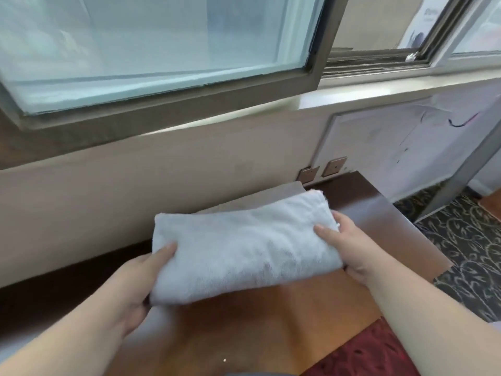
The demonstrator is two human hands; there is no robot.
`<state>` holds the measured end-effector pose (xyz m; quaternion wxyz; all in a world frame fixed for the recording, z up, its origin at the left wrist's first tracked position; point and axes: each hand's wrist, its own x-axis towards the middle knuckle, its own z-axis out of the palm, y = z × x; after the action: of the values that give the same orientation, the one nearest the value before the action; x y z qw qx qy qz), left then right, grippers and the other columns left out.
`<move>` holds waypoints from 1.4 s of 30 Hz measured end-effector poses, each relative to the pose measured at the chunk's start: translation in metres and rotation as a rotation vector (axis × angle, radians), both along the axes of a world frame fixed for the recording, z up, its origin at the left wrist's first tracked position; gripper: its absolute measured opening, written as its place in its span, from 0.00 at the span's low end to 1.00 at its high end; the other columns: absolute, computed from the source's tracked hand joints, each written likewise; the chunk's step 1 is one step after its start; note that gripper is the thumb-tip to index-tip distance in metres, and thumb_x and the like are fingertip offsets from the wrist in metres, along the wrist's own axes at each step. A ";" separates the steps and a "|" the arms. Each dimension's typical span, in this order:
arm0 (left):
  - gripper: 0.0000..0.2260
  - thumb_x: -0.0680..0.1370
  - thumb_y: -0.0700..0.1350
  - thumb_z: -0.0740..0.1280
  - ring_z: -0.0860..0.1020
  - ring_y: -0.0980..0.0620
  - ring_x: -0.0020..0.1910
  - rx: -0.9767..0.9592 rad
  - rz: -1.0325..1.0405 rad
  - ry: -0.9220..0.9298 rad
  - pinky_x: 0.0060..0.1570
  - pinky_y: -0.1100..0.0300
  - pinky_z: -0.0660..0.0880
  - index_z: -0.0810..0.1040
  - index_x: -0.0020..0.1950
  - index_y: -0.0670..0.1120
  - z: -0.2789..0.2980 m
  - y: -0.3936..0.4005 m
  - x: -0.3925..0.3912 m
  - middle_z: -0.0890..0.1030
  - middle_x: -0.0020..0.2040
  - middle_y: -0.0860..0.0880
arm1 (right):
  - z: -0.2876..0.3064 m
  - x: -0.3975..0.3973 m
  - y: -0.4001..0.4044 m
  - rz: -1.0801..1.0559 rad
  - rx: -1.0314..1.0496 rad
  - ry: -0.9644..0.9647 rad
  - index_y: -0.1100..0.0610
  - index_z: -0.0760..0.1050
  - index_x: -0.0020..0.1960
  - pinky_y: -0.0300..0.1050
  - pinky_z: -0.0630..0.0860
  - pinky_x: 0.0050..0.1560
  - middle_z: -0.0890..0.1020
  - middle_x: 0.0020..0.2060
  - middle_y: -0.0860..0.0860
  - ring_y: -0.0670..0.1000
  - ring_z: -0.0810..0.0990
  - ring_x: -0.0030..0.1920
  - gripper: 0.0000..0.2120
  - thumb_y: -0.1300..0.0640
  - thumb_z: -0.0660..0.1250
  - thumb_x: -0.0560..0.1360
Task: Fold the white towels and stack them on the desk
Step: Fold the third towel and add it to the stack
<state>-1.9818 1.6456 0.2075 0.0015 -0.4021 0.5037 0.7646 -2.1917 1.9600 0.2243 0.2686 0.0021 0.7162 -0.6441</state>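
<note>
Holding a folded white towel [244, 248] by its two short ends, the left hand [141, 289] and right hand [349, 245] keep it above the wooden counter [271, 321], thumbs on top (the other fingers are hidden underneath). Beyond the towel, near the wall, a beige cloth [271, 196] lies flat.

Count: 1 folded white towel [244, 248], gripped at both ends by my 2 hands, left hand [141, 283] and right hand [349, 251]. 1 tabletop [271, 329]. 2 wall plates [309, 174] behind it. 2 windows [151, 50].
</note>
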 end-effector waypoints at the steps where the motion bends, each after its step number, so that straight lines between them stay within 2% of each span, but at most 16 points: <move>1: 0.20 0.74 0.54 0.72 0.85 0.46 0.49 -0.014 0.051 -0.001 0.52 0.49 0.78 0.80 0.59 0.41 -0.002 0.004 -0.019 0.86 0.51 0.45 | 0.003 -0.021 -0.002 0.033 -0.012 0.024 0.56 0.68 0.72 0.53 0.82 0.52 0.81 0.62 0.58 0.57 0.84 0.56 0.26 0.59 0.72 0.76; 5: 0.15 0.76 0.53 0.72 0.86 0.49 0.42 -0.113 0.220 0.028 0.42 0.54 0.78 0.80 0.55 0.43 -0.005 0.013 -0.089 0.87 0.45 0.47 | 0.011 -0.107 -0.014 0.134 -0.020 0.052 0.57 0.68 0.72 0.55 0.81 0.57 0.82 0.61 0.57 0.57 0.84 0.57 0.23 0.59 0.69 0.79; 7: 0.16 0.76 0.54 0.72 0.86 0.49 0.42 -0.147 0.271 0.009 0.42 0.55 0.79 0.80 0.56 0.45 -0.012 0.015 -0.116 0.87 0.44 0.49 | 0.008 -0.147 -0.023 0.189 -0.003 0.053 0.57 0.69 0.72 0.54 0.83 0.51 0.83 0.60 0.57 0.57 0.85 0.55 0.22 0.57 0.68 0.80; 9: 0.16 0.77 0.53 0.72 0.85 0.49 0.43 -0.128 0.264 -0.037 0.44 0.53 0.80 0.78 0.59 0.46 -0.025 0.020 -0.134 0.87 0.44 0.49 | -0.007 -0.182 -0.033 0.250 0.057 0.076 0.60 0.69 0.72 0.59 0.81 0.54 0.82 0.61 0.60 0.61 0.84 0.56 0.22 0.56 0.67 0.81; 12: 0.24 0.76 0.53 0.72 0.83 0.48 0.49 -0.118 0.275 -0.098 0.50 0.51 0.80 0.72 0.68 0.45 -0.052 0.025 -0.140 0.85 0.51 0.48 | -0.044 -0.209 -0.047 0.357 0.179 0.091 0.61 0.70 0.71 0.64 0.76 0.62 0.81 0.62 0.60 0.63 0.82 0.59 0.27 0.50 0.71 0.78; 14: 0.28 0.75 0.54 0.73 0.83 0.49 0.51 -0.147 0.289 -0.119 0.54 0.50 0.79 0.70 0.71 0.46 -0.071 0.022 -0.138 0.84 0.53 0.49 | -0.070 -0.215 -0.050 0.393 0.257 0.067 0.58 0.71 0.71 0.65 0.76 0.62 0.81 0.62 0.57 0.62 0.83 0.58 0.31 0.44 0.73 0.74; 17: 0.35 0.71 0.60 0.75 0.82 0.52 0.52 -0.174 0.264 -0.179 0.56 0.50 0.79 0.69 0.72 0.47 -0.087 0.020 -0.130 0.83 0.53 0.53 | -0.091 -0.217 -0.050 0.371 0.291 0.027 0.54 0.75 0.66 0.60 0.79 0.57 0.86 0.54 0.52 0.56 0.87 0.50 0.32 0.41 0.77 0.67; 19: 0.41 0.67 0.67 0.74 0.79 0.55 0.55 -0.248 0.211 -0.274 0.55 0.56 0.74 0.67 0.73 0.49 -0.092 0.019 -0.124 0.80 0.56 0.57 | -0.093 -0.217 -0.051 0.363 0.324 0.018 0.52 0.78 0.63 0.56 0.80 0.55 0.87 0.50 0.49 0.53 0.87 0.47 0.35 0.37 0.79 0.61; 21: 0.47 0.63 0.73 0.72 0.73 0.53 0.65 -0.197 0.133 -0.355 0.66 0.52 0.65 0.65 0.76 0.51 -0.096 0.021 -0.119 0.76 0.66 0.56 | -0.093 -0.216 -0.047 0.397 0.352 -0.039 0.48 0.78 0.64 0.55 0.79 0.55 0.87 0.52 0.47 0.53 0.87 0.50 0.39 0.33 0.80 0.58; 23: 0.42 0.64 0.73 0.71 0.76 0.50 0.65 0.010 0.078 -0.322 0.70 0.46 0.64 0.70 0.72 0.55 -0.102 0.023 -0.118 0.78 0.66 0.54 | -0.093 -0.214 -0.044 0.451 0.359 -0.198 0.44 0.80 0.60 0.59 0.80 0.52 0.87 0.53 0.47 0.54 0.87 0.51 0.36 0.33 0.81 0.56; 25: 0.31 0.67 0.70 0.72 0.83 0.50 0.56 0.122 0.122 -0.216 0.60 0.49 0.76 0.77 0.64 0.54 -0.108 0.026 -0.119 0.85 0.56 0.52 | -0.097 -0.214 -0.040 0.454 0.342 -0.290 0.43 0.81 0.56 0.62 0.82 0.43 0.87 0.53 0.47 0.53 0.87 0.49 0.30 0.34 0.80 0.57; 28: 0.24 0.70 0.65 0.72 0.84 0.52 0.50 0.082 0.189 -0.150 0.50 0.55 0.80 0.80 0.59 0.53 -0.106 0.030 -0.125 0.86 0.50 0.52 | -0.098 -0.217 -0.041 0.424 0.337 -0.295 0.43 0.82 0.56 0.63 0.81 0.39 0.87 0.53 0.48 0.53 0.87 0.48 0.26 0.35 0.79 0.61; 31: 0.22 0.70 0.65 0.73 0.85 0.52 0.50 0.016 0.209 -0.106 0.50 0.55 0.80 0.81 0.56 0.53 -0.090 0.026 -0.133 0.87 0.49 0.52 | -0.093 -0.223 -0.040 0.371 0.312 -0.304 0.42 0.85 0.51 0.67 0.80 0.40 0.87 0.52 0.48 0.55 0.87 0.47 0.24 0.36 0.82 0.58; 35: 0.24 0.66 0.67 0.73 0.84 0.54 0.51 -0.059 0.170 -0.040 0.54 0.53 0.79 0.81 0.56 0.55 -0.065 0.021 -0.144 0.86 0.51 0.54 | -0.082 -0.241 -0.028 0.387 0.295 -0.242 0.40 0.86 0.40 0.52 0.82 0.31 0.88 0.42 0.46 0.50 0.87 0.38 0.22 0.31 0.81 0.50; 38: 0.23 0.69 0.66 0.71 0.84 0.52 0.53 -0.022 0.140 -0.090 0.56 0.51 0.78 0.80 0.58 0.55 -0.069 0.029 -0.149 0.86 0.53 0.53 | -0.085 -0.248 -0.021 0.335 0.296 -0.245 0.38 0.86 0.41 0.49 0.82 0.40 0.88 0.43 0.43 0.47 0.87 0.39 0.24 0.29 0.80 0.48; 42: 0.19 0.73 0.65 0.69 0.84 0.51 0.51 0.072 0.132 -0.211 0.49 0.53 0.80 0.79 0.56 0.53 -0.086 0.047 -0.145 0.86 0.50 0.51 | -0.099 -0.236 -0.014 0.379 0.411 -0.297 0.40 0.82 0.55 0.61 0.81 0.49 0.87 0.51 0.46 0.52 0.87 0.49 0.38 0.29 0.81 0.47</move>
<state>-2.1268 1.6923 0.1215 0.0187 -0.5123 0.4456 0.7339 -2.4274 1.9461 0.1251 0.4797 0.0169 0.7719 -0.4169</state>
